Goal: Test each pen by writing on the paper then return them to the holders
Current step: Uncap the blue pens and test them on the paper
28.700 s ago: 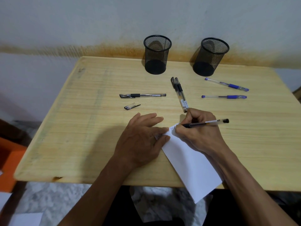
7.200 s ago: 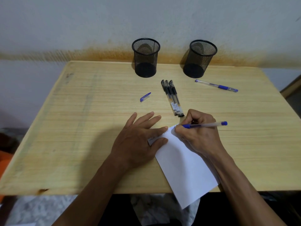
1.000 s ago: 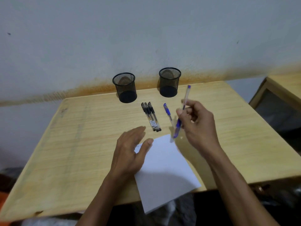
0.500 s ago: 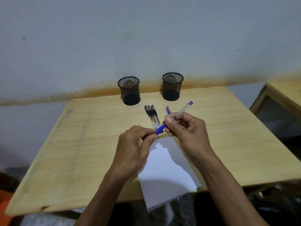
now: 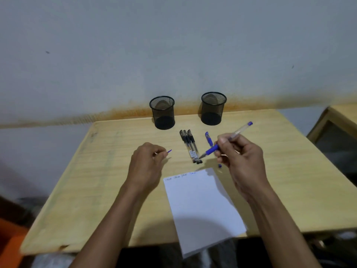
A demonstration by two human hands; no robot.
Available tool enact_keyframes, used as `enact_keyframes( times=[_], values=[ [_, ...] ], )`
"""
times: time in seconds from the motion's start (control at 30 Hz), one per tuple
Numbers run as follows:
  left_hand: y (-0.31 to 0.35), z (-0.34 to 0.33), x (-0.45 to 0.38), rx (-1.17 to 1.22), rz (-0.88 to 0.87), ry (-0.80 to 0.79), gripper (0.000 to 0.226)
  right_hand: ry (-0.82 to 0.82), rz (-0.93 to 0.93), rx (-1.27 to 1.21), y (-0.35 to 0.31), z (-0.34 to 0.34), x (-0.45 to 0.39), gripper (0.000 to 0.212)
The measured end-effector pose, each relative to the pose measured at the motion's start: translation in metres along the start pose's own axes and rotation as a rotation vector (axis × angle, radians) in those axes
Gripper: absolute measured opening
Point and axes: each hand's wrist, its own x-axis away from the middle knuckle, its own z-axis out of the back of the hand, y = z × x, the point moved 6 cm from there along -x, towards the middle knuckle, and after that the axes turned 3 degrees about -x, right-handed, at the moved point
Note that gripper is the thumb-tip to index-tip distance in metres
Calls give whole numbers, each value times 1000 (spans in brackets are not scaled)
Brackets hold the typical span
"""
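My right hand [image 5: 239, 159] holds an uncapped blue pen [image 5: 228, 141] above the table, tip pointing left and down. My left hand [image 5: 146, 163] is closed on the pen's blue cap [image 5: 169, 151], whose end pokes out past the fingers. White paper [image 5: 201, 206] with a few scribbles along its top edge lies between my arms and overhangs the table's front edge. Three black pens [image 5: 190, 145] lie side by side beyond the paper. A second blue pen [image 5: 209, 139] lies to their right, partly hidden by my right hand. Two black mesh holders [image 5: 163, 113] [image 5: 212, 109] stand at the back.
The wooden table [image 5: 108, 171] meets a stained wall at the back. Another wooden piece of furniture [image 5: 336, 120] stands at the right. Something orange [image 5: 9, 238] lies on the floor at the lower left.
My hands have drawn apart: the cap has come off the blue pen and stays in my left hand, which moved left. The pen's tip is now bare.
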Motion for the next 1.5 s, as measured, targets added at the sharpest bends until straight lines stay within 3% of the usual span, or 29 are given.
enact_keyframes(
  times=[0.1, 0.27, 0.43, 0.57, 0.77, 0.9, 1.0, 1.1, 1.2, 1.33, 1.5],
  values=[
    [-7, -16, -14, -145, -11, -66, 28, 25, -12, 2, 10, 6, 11, 9],
    [-6, -27, -26, -171, -27, -52, 15, 53, -6, 41, 9, 18, 16, 8],
    [-19, -32, -30, -127, 50, -93, 52, 94, -16, 44, 9, 20, 18, 9],
    [4, -20, -5, 20, -42, 40, 33, 161, -86, -46, 22, 12, 32, 10],
    [27, -41, 38, -42, -299, -128, 22, 242, -177, -97, 51, -2, 46, 16],
    [19, -51, 47, -134, -378, -109, 21, 207, -153, -17, 59, 1, 45, 19],
    [15, -51, 54, -138, -386, -29, 21, 138, -84, 81, 59, 4, 47, 7],
    [15, -56, 62, -180, -451, 21, 24, 94, -22, 242, 58, 9, 43, 23],
    [10, -61, 62, -180, -472, 33, 25, 43, -18, 326, 59, 9, 35, 20],
    [6, -68, 64, -241, -497, -24, 34, -29, -69, 378, 65, 3, 22, 14],
    [6, -71, 62, -326, -451, -129, 41, -56, 0, 525, 69, -3, 6, 15]
  ],
)
